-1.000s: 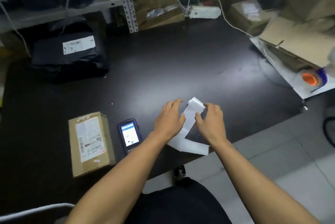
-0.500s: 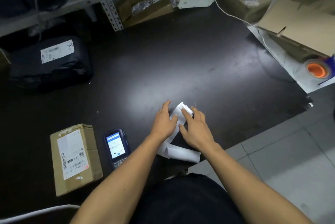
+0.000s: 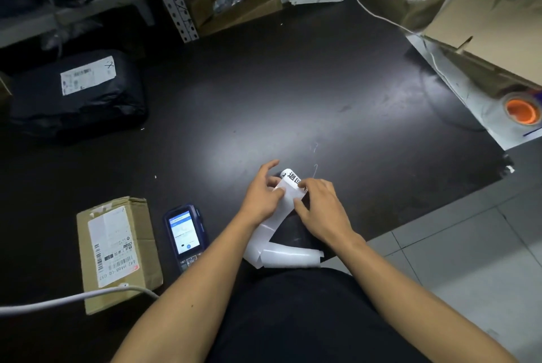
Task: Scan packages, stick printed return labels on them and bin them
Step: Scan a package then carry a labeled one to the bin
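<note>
We pinch the label strip (image 3: 289, 192) between left hand (image 3: 262, 196) and right hand (image 3: 322, 210); its printed end points away from us. The cardboard box (image 3: 117, 251) lies well left of the strip, nearer our left hand.

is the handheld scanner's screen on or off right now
On. The handheld scanner lies face up on the table, its screen lit with a white and blue page.
</note>
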